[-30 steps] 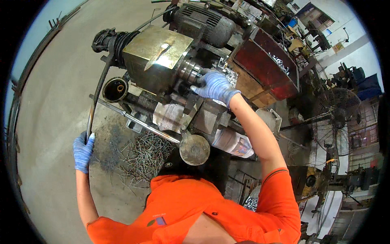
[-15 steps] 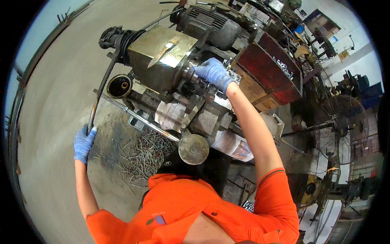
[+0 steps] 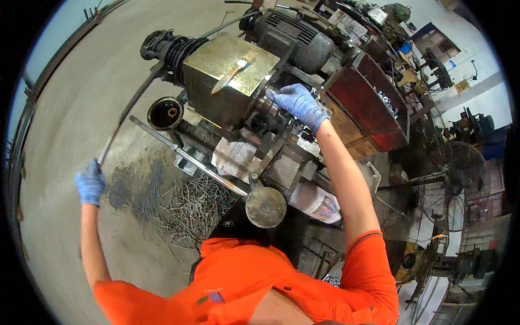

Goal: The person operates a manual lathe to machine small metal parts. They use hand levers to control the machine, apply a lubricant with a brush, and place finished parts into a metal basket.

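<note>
My left hand (image 3: 90, 185), in a blue knit glove, is closed on the lower end of a long dark lever (image 3: 125, 112), out to the left of the machine. The lever runs up to the back left of the metal headstock box (image 3: 232, 66). My right hand (image 3: 299, 104), gloved alike, is at the round steel spindle nose (image 3: 266, 106) on the box's right side. Its fingers are pressed together there; whatever they hold is hidden. A flat, worn metal strip (image 3: 229, 77) lies on top of the box.
A steel bar (image 3: 189, 158) slants toward a round metal disc (image 3: 265, 207) near my body. Curly metal scrap (image 3: 196, 208) is heaped on the floor. Behind stand a ribbed motor (image 3: 295, 40) and a red bin (image 3: 365, 100) with small shiny parts. A fan (image 3: 452, 179) stands at right.
My left hand has swung outward to the left, carrying the lever's end with it. My right hand stays at the spindle nose. The whole view has shifted slightly.
</note>
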Tool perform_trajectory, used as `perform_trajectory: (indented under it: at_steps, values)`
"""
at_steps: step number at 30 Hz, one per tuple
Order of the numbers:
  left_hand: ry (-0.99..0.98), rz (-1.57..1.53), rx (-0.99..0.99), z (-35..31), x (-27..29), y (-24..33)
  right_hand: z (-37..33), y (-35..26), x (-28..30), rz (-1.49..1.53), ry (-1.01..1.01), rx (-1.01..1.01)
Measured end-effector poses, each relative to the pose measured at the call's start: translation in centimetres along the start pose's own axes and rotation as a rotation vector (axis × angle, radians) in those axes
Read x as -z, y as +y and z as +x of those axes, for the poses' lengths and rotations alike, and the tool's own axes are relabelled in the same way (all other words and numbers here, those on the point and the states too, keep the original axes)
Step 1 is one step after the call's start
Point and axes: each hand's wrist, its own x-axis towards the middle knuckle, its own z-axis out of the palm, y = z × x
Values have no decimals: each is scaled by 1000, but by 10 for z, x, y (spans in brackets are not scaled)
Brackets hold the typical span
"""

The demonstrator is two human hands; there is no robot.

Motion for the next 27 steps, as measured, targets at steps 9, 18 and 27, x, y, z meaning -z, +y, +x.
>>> perform_trajectory:
  at_steps: [9, 18, 27]
  values:
    - [145, 107, 21, 75, -17, -54, -23, -23, 17, 60, -68, -5]
    - [289, -980, 174, 28, -2, 119, -132, 35, 86, -84, 462, 146]
    - [-310, -473, -487, 26, -133, 250, -315, 190, 111, 32, 564, -318]
